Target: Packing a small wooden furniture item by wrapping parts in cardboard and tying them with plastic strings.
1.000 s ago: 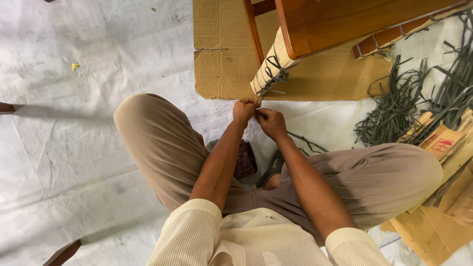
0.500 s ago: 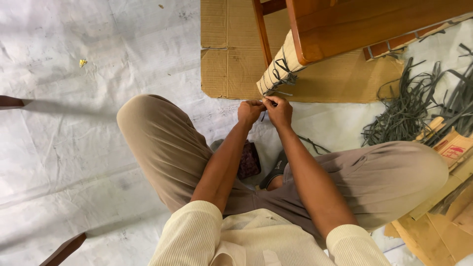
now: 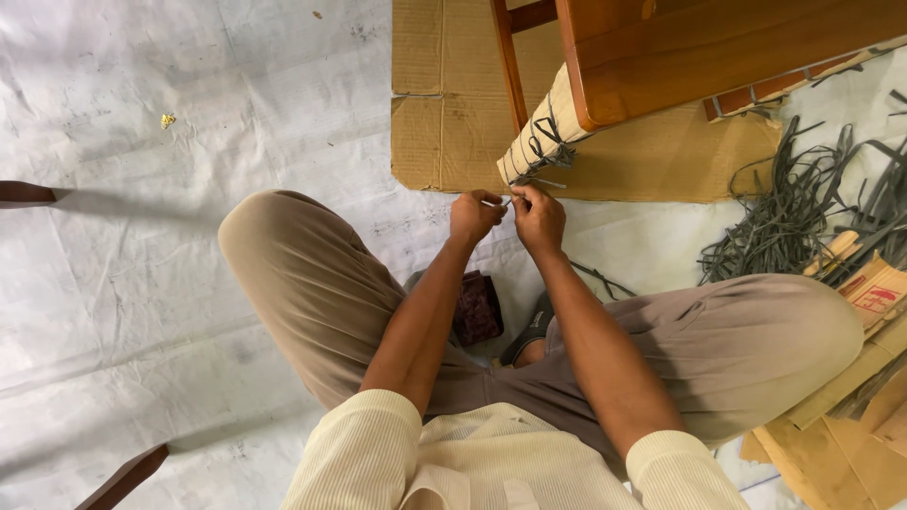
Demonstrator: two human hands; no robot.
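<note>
Pinching a thin pale strand [image 3: 499, 201] between both sets of fingertips, the left hand [image 3: 475, 216] and right hand [image 3: 539, 217] worked just below the woven chair corner [image 3: 540, 140]; the next tuck probably needed tension.

White crinkled sheet [image 3: 189, 283] covers floor. Flat brown cardboard [image 3: 453, 104] lies on it at top. Pile of dark grey strips [image 3: 803, 208] at right. More cardboard scraps [image 3: 850, 444] in bottom right corner. Soft even light, faint shadows.

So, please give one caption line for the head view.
Seated person's left hand and right hand pinch a thin strip beside a cane-wrapped wooden chair frame.
</note>
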